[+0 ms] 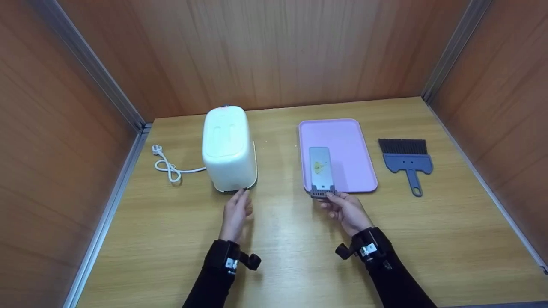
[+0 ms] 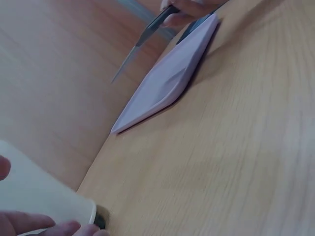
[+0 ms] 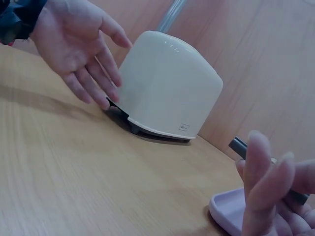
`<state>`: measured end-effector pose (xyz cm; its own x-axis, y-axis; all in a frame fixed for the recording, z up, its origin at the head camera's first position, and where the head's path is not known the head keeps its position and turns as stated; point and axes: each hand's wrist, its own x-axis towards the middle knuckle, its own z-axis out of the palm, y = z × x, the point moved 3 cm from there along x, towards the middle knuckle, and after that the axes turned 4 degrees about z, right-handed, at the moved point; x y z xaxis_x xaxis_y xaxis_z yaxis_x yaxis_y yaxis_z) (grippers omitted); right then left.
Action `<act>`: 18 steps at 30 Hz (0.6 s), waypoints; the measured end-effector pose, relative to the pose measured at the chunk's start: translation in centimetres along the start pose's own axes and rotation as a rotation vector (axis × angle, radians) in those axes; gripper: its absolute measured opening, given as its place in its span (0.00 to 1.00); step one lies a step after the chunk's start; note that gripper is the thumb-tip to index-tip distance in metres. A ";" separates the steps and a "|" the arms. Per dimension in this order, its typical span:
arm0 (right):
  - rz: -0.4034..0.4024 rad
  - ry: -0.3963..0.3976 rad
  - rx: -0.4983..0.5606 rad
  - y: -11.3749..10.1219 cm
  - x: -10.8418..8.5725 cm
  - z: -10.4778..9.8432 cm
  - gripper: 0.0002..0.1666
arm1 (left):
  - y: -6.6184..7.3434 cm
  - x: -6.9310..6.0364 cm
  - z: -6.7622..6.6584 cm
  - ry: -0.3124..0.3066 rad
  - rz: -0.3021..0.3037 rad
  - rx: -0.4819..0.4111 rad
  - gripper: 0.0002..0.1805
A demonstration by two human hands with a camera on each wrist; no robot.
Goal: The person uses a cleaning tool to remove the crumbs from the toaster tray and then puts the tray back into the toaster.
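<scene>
A cream toaster-like appliance (image 1: 227,145) with a dark base stands at the left of the table. The left hand (image 1: 235,216) is at its near lower edge, fingers extended; in the right wrist view this hand (image 3: 81,49) has its palm showing and fingers relaxed beside the appliance (image 3: 167,86). My right hand (image 1: 346,211) pinches the dark slotted end of a flat metal tray (image 1: 321,164) with yellowish crumbs on it. The left wrist view shows this tray (image 2: 129,61) held tilted above the pink tray (image 2: 162,78), with a gap between them.
The pink tray (image 1: 353,154) lies right of the appliance. Farther right is a grey-blue brush (image 1: 409,162) with dark bristles. A white cord with a plug (image 1: 157,149) lies left of the appliance. Wood-look panels (image 1: 274,51) enclose the table's back and sides.
</scene>
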<state>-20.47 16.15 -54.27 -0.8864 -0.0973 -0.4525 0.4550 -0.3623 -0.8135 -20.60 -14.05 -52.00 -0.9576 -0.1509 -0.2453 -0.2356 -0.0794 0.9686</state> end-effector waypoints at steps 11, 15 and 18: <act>-0.003 0.002 0.023 -0.1 0.2 0.8 0.19 | 0.6 0.3 6.8 -0.135 0.121 0.180 0.22; -0.015 -0.004 0.032 0.1 0.6 1.5 0.19 | 0.0 0.5 8.5 -0.165 0.059 0.184 0.23; -0.016 -0.007 0.030 0.2 0.8 2.2 0.19 | -0.5 0.7 9.1 -0.180 0.020 0.156 0.24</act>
<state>-21.25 13.99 -54.03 -0.8943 -0.0980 -0.4367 0.4380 -0.3917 -0.8091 -22.65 -5.12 -52.30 -0.9732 0.0279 -0.2281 -0.2254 0.0771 0.9712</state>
